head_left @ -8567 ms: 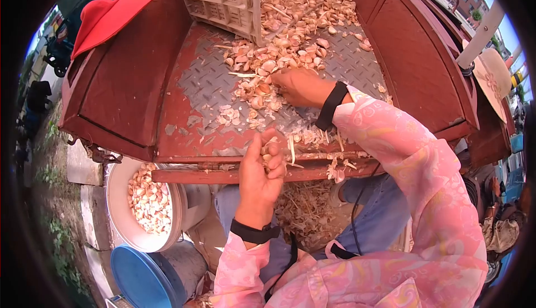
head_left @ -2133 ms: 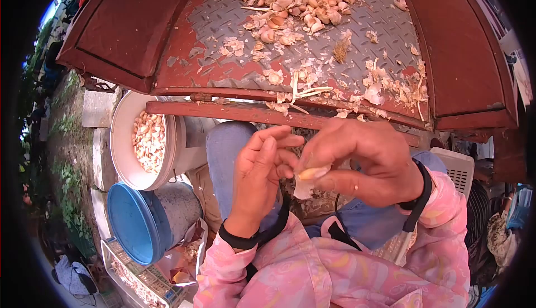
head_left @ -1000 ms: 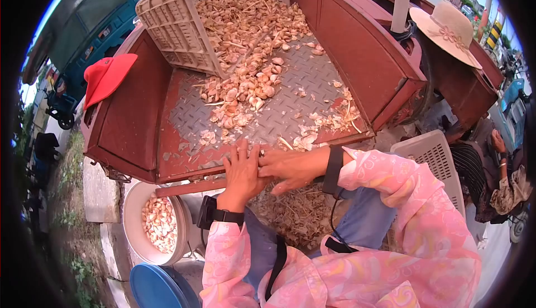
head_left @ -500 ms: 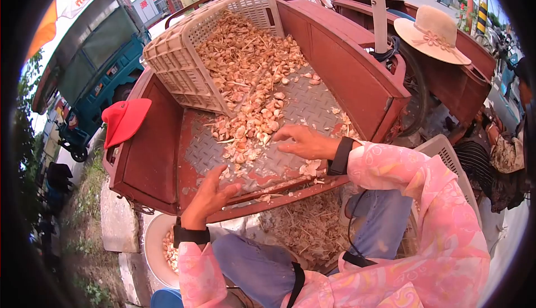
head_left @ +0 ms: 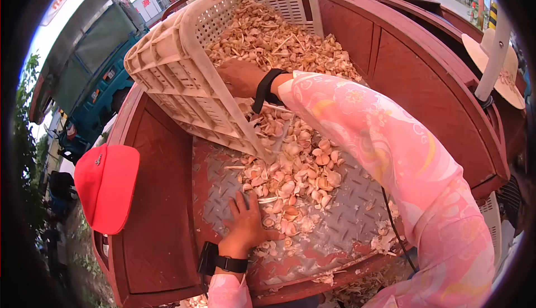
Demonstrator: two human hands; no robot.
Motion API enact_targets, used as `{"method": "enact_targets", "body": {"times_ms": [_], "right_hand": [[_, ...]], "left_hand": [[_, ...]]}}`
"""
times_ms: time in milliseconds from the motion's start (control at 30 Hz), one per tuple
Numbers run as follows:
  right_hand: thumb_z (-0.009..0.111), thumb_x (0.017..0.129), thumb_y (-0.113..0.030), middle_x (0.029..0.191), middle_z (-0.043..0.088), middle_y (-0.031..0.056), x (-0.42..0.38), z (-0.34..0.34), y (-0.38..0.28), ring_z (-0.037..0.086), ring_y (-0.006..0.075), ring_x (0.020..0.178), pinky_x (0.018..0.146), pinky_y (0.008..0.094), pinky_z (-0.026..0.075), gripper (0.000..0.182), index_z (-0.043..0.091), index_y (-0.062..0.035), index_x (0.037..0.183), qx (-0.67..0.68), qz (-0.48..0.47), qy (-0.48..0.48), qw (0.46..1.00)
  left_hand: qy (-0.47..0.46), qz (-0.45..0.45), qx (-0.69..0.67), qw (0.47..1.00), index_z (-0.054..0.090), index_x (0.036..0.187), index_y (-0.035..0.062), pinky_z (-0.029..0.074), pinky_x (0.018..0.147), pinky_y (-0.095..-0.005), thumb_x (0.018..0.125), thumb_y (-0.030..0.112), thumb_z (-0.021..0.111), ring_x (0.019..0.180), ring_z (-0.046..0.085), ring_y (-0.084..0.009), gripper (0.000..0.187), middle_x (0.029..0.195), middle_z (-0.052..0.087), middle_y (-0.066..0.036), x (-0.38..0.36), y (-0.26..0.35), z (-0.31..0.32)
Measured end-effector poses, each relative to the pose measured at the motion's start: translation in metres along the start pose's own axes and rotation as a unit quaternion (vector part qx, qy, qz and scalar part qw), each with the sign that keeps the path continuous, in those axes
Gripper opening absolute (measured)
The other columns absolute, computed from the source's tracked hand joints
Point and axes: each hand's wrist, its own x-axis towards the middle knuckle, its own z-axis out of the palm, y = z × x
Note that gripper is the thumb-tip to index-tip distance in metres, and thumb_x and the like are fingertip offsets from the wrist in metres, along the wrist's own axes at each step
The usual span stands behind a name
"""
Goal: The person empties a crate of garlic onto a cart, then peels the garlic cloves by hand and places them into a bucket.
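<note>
My left hand (head_left: 245, 227) is spread on the patterned metal floor (head_left: 354, 213) of the red cart, its fingertips beside loose garlic cloves (head_left: 293, 177). My right hand (head_left: 241, 78) reaches into the mouth of a pale plastic crate (head_left: 195, 93) lying on its side. The crate's near rim hides the fingers of that hand, so I cannot see whether they grip anything. A thick heap of garlic cloves (head_left: 279, 34) with dry stalks and skins fills the crate's opening and spills forward onto the cart floor.
Red metal side walls (head_left: 413, 79) enclose the cart bed. A red cap (head_left: 107, 188) sits on the left wall, and a straw hat (head_left: 497, 68) is beyond the right one near a pale pole (head_left: 497, 57). Garlic skins (head_left: 368, 280) lie below the front edge.
I have leaned in closer to the cart. My right hand has gone from above the cart floor into the crate, and my left hand has come down onto the floor by the cloves.
</note>
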Motion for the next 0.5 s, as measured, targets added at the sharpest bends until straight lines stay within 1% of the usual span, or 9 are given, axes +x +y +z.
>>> {"method": "enact_targets", "body": {"times_ms": [67,100,167,233,267,300,367,400,500], "right_hand": [[0.053,0.080,-0.032,0.095,0.061,0.0130,0.022,0.028,0.001,0.054,0.0312,0.096,0.082,0.0407,0.043,0.031,0.063,-0.0095,0.099,-0.003,-0.023,-0.010,1.000],[0.054,0.079,-0.033,0.097,0.062,0.0101,0.038,0.056,0.006,0.055,0.0293,0.098,0.082,0.0446,0.043,0.031,0.063,-0.0121,0.099,-0.034,0.015,-0.100,0.994],[0.055,0.079,-0.037,0.098,0.064,0.0056,0.035,0.085,0.004,0.056,0.0267,0.101,0.080,0.0515,0.041,0.033,0.064,-0.0130,0.101,-0.017,0.013,-0.064,0.998],[0.057,0.077,-0.039,0.099,0.065,0.0021,0.055,0.064,-0.011,0.058,0.0255,0.100,0.076,0.0566,0.040,0.035,0.065,-0.0139,0.100,-0.103,0.106,-0.216,0.965],[0.058,0.077,-0.039,0.099,0.066,0.0029,0.069,0.069,-0.012,0.061,0.0280,0.096,0.073,0.0562,0.042,0.034,0.068,-0.0120,0.096,-0.128,0.114,-0.256,0.951],[0.057,0.077,-0.036,0.094,0.067,0.0074,0.069,0.049,-0.020,0.063,0.0277,0.089,0.071,0.0518,0.046,0.033,0.068,-0.0092,0.091,-0.112,0.097,-0.313,0.938],[0.060,0.075,-0.035,0.113,0.061,0.0103,0.069,0.051,-0.024,0.058,0.0282,0.106,0.089,0.0484,0.042,0.042,0.064,-0.0091,0.109,-0.104,0.128,-0.300,0.940],[0.060,0.075,-0.035,0.113,0.061,0.0103,0.067,0.044,-0.029,0.058,0.0282,0.106,0.089,0.0484,0.042,0.042,0.064,-0.0091,0.109,-0.105,0.126,-0.297,0.941],[0.057,0.076,-0.031,0.095,0.063,0.0139,0.039,0.009,-0.033,0.059,0.0332,0.089,0.079,0.0449,0.046,0.036,0.062,-0.0053,0.101,0.039,0.251,-0.425,0.869]], "left_hand": [[-0.005,0.000,-0.001,1.000,0.011,0.138,0.0004,0.023,0.100,-0.0607,0.044,0.042,0.087,0.126,0.003,-0.0585,0.128,0.139,0.003,-0.038,-0.001,0.000,-0.001],[-0.001,0.003,-0.001,1.000,0.011,0.138,0.0000,0.023,0.099,-0.0621,0.044,0.042,0.087,0.126,0.003,-0.0588,0.128,0.139,0.003,-0.038,0.001,0.000,0.000],[-0.007,0.008,0.006,1.000,0.010,0.139,-0.0011,0.023,0.096,-0.0659,0.045,0.041,0.087,0.128,0.002,-0.0566,0.128,0.140,0.001,-0.036,0.004,-0.002,-0.002],[-0.050,-0.035,0.004,0.998,0.009,0.139,-0.0014,0.023,0.093,-0.0694,0.045,0.040,0.087,0.130,0.001,-0.0534,0.129,0.141,-0.001,-0.034,0.003,0.009,-0.010],[-0.051,-0.039,-0.007,0.998,0.008,0.140,-0.0012,0.023,0.090,-0.0710,0.045,0.038,0.087,0.131,-0.001,-0.0502,0.129,0.143,-0.003,-0.031,0.004,0.008,-0.009],[-0.061,-0.042,-0.006,0.997,0.008,0.140,-0.0012,0.023,0.090,-0.0710,0.045,0.038,0.087,0.131,-0.001,-0.0502,0.129,0.143,-0.003,-0.031,0.003,0.008,-0.006],[-0.042,-0.036,-0.008,0.998,0.009,0.140,-0.0007,0.024,0.090,-0.0709,0.046,0.037,0.087,0.132,-0.001,-0.0495,0.128,0.143,-0.003,-0.031,0.003,0.006,-0.008],[-0.039,-0.037,-0.007,0.999,0.009,0.140,-0.0007,0.024,0.090,-0.0709,0.046,0.037,0.087,0.132,-0.001,-0.0495,0.128,0.143,-0.003,-0.031,0.002,0.005,-0.009],[-0.034,-0.018,-0.028,0.999,0.014,0.140,-0.0006,0.022,0.088,-0.0737,0.048,0.037,0.086,0.132,-0.004,-0.0490,0.122,0.143,-0.003,-0.030,0.001,0.006,-0.009]]}}
